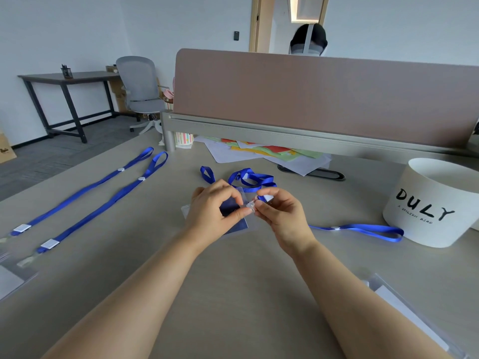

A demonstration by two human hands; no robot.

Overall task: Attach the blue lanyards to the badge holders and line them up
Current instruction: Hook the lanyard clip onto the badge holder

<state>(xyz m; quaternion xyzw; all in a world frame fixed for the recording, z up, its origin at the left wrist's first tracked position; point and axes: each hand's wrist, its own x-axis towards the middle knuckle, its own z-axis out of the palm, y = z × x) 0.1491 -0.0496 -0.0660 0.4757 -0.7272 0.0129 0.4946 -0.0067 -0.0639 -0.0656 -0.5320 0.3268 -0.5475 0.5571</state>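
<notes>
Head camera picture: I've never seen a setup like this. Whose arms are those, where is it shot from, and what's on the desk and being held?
There is no machine here. A person wears a camera on the head, so it looks down along their own bare arms. The left hand has its grip on a badge holder. The right hand pinches a lanyard clip right beside it. On the desk lie two straightened lanyards at the left, loose blue lanyard loops behind the hands, and a white tub at the right.
</notes>
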